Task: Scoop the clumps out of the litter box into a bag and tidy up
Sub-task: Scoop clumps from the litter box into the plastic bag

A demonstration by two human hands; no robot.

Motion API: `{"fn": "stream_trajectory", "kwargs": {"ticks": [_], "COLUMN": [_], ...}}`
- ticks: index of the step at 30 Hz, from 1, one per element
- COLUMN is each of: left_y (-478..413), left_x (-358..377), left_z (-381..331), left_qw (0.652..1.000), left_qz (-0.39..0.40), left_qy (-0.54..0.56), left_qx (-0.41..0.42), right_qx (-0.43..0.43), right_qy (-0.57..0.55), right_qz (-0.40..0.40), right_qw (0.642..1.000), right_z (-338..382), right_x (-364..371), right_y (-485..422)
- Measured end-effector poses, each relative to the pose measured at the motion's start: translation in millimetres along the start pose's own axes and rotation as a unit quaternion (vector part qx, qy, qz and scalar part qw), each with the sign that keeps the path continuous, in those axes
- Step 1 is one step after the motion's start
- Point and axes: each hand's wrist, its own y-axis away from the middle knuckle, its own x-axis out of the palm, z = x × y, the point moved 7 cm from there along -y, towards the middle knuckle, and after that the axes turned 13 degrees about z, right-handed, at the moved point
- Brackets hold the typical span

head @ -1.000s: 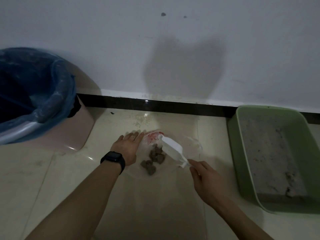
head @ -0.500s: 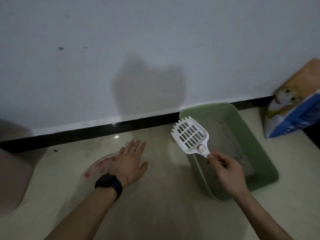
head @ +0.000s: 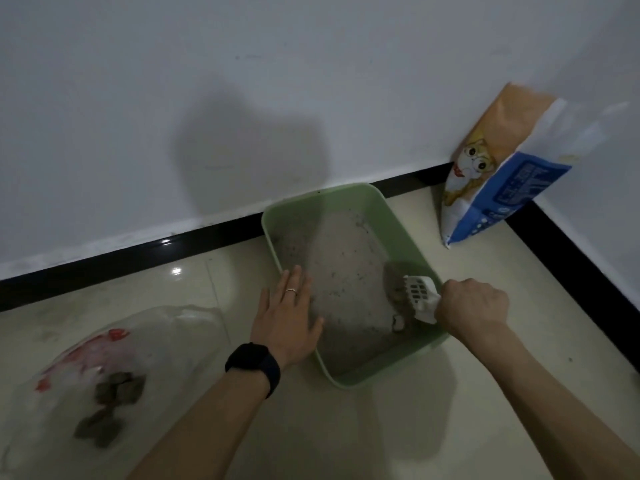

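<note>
Left of the box, nearest the camera: a clear bag with red print is lying flat on the floor, holding brown clumps.

Left hand is resting flat on the box's left rim, its fingers straight and slightly apart. It is wearing a ring, and a black watch at the wrist.

Right hand is hovering over the box's right rim, its fingers clamped in a fist round the white scoop. The slotted head is dipping into the grey litter inside the box's right side and touching a dark clump.

Beyond the box's right far corner, a blue and orange sack with a cat picture is leaning in the wall corner. A black baseboard is running behind the box.
</note>
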Motion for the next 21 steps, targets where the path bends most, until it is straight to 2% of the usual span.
{"fn": "stream_trajectory", "kwargs": {"ticks": [6,11,14,19,21], "left_y": [-14,-23,-28,-30,-30], "left_x": [8,2,3,10,11], "left_z": [21,28,27,28,30], "left_qw": [0.999,0.999,0.999,0.999,0.999], "left_qz": [0.041,0.028,0.018,0.009,-0.003], "left_qy": [0.005,0.019,0.006,-0.017,-0.029], "left_qx": [-0.026,-0.04,-0.046,-0.046,-0.045], "right_qx": [-0.02,-0.02,-0.05,-0.128,-0.15], "right_qy": [-0.059,-0.15,-0.263,-0.356,-0.407], "right_qz": [-0.009,0.041,0.122,0.119,0.128], "right_qw": [0.998,0.988,0.956,0.918,0.892], "right_z": [-9,-34,-28,38,67], "right_x": [19,28,44,52,54], "right_y": [-28,-54,-65,-60,-57]}}
